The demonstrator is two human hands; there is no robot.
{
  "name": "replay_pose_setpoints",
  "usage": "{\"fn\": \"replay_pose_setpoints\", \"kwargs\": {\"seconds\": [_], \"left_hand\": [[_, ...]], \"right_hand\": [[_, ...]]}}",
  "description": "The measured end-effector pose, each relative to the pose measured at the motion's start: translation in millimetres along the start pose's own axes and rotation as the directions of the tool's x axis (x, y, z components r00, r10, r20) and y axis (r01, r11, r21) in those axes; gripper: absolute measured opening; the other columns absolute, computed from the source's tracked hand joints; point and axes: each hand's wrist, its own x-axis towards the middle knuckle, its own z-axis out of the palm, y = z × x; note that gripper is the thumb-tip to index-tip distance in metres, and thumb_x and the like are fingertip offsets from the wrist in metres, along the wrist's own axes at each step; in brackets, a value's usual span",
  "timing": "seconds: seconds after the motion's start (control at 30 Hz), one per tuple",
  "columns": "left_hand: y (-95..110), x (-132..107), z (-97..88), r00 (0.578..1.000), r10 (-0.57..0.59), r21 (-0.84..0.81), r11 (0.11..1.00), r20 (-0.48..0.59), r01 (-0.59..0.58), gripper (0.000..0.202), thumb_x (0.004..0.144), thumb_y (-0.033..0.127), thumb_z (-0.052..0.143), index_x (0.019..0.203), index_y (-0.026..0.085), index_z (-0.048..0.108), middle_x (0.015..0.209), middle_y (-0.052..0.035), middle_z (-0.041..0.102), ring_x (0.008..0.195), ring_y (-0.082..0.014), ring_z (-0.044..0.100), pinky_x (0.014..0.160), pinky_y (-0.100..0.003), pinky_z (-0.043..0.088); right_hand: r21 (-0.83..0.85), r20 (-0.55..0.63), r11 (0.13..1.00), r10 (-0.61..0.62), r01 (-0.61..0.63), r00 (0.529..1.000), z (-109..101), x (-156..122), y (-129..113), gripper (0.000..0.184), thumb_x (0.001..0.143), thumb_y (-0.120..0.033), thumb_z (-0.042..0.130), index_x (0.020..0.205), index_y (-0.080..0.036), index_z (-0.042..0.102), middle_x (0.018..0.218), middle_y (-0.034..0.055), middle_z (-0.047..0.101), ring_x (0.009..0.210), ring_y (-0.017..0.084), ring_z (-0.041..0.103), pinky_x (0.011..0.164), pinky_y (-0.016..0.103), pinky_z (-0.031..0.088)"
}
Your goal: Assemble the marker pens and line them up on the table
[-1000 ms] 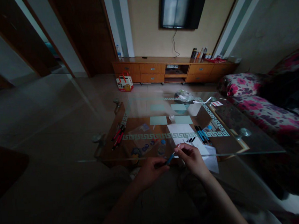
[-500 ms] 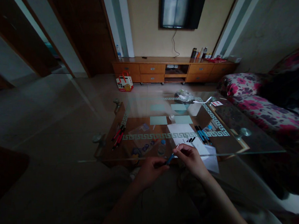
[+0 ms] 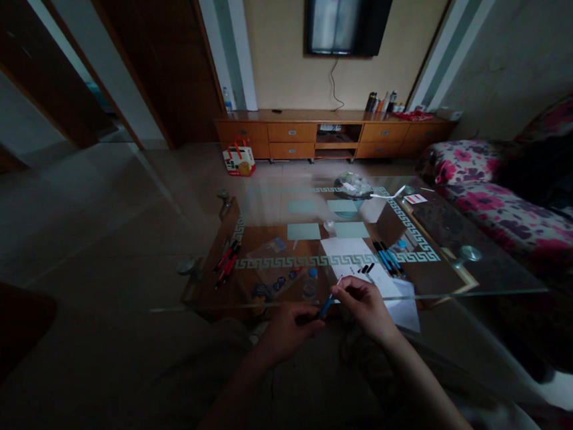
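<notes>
A blue pen [image 3: 326, 305] slants between my two hands at the near edge of the glass table [image 3: 289, 248]. Its lower end is pinched in my left hand [image 3: 292, 325]. The fingers of my right hand [image 3: 362, 302] close on the pen's upper end, where a thin pale tip sticks out. Just beyond my right hand lies a sheet of white paper [image 3: 342, 250] with several short black pen caps [image 3: 366, 268] on it. Several blue pens [image 3: 389, 259] lie side by side to the right of the paper. Red and black pens [image 3: 227, 263] lie at the table's left.
A crumpled clear plastic bag [image 3: 353, 184] and a red-and-white card [image 3: 415, 199] rest toward the table's far right. A flowered sofa [image 3: 486, 204] stands to the right. Along the far wall runs a wooden cabinet [image 3: 292, 131], with a paper bag [image 3: 239, 160] on the floor before it.
Almost nothing differs. Both hands stay in place on the blue pen, and the things on the table have not moved.
</notes>
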Motion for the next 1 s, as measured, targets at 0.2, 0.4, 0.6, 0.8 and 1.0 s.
{"fn": "replay_pose_setpoints", "kwargs": {"seconds": [0.2, 0.4, 0.6, 0.8, 1.0], "left_hand": [[-1.0, 0.3, 2.2, 0.999, -0.054, -0.035, 0.998, -0.003, 0.054, 0.029, 0.083, 0.04, 0.065, 0.089, 0.013, 0.073, 0.085, -0.0054, 0.07, 0.074, -0.0175, 0.06, 0.066, -0.026, 0.046], [4.3, -1.0, 3.6, 0.999, -0.033, -0.03, 0.999, -0.011, 0.033, 0.026, 0.083, 0.038, 0.065, 0.084, 0.012, 0.07, 0.08, -0.0039, 0.067, 0.073, -0.0162, 0.058, 0.067, -0.025, 0.045], [2.8, -1.4, 4.8, 0.999, -0.037, -0.026, 0.999, 0.021, 0.038, 0.019, 0.08, 0.031, 0.067, 0.089, 0.014, 0.068, 0.082, -0.004, 0.067, 0.076, -0.0169, 0.06, 0.068, -0.026, 0.044], [7.8, -5.9, 7.4, 0.995, -0.047, -0.135, 0.989, 0.09, 0.058, 0.048, 0.07, 0.025, 0.077, 0.114, 0.016, 0.057, 0.09, -0.0036, 0.066, 0.08, -0.0169, 0.062, 0.066, -0.025, 0.046], [5.9, -10.0, 9.5, 0.993, -0.098, -0.159, 0.981, 0.067, 0.107, 0.07, 0.066, 0.02, 0.081, 0.125, 0.02, 0.044, 0.092, -0.0038, 0.067, 0.083, -0.0188, 0.066, 0.069, -0.029, 0.051]], "right_hand": [[-0.011, -0.005, 1.0, 0.019, -0.019, 1.0, 1.7, 0.1, 0.3, 0.031, 0.081, -0.049, 0.07, 0.075, -0.019, 0.064, 0.075, 0.0024, 0.061, 0.07, 0.016, 0.053, 0.065, 0.027, 0.043], [0.012, 0.015, 1.0, 0.014, -0.015, 1.0, 3.0, -0.7, 0.6, 0.029, 0.082, -0.046, 0.07, 0.076, -0.018, 0.064, 0.076, 0.0015, 0.061, 0.071, 0.014, 0.053, 0.066, 0.026, 0.042], [0.017, 0.061, 0.998, 0.063, -0.064, 0.996, 5.1, -1.9, 2.3, 0.029, 0.082, -0.047, 0.07, 0.078, -0.018, 0.066, 0.073, 0.0002, 0.062, 0.068, 0.014, 0.054, 0.063, 0.025, 0.043], [0.018, 0.168, 0.993, 0.114, -0.119, 0.979, 11.2, -3.8, 8.2, 0.029, 0.082, -0.047, 0.07, 0.083, -0.018, 0.07, 0.077, 0.0017, 0.067, 0.07, 0.015, 0.059, 0.066, 0.026, 0.046], [0.036, 0.166, 0.988, 0.144, -0.152, 0.976, 14.0, -3.4, 12.9, 0.029, 0.078, -0.047, 0.073, 0.08, -0.018, 0.069, 0.076, 0.0005, 0.067, 0.069, 0.014, 0.059, 0.065, 0.025, 0.045]]}}
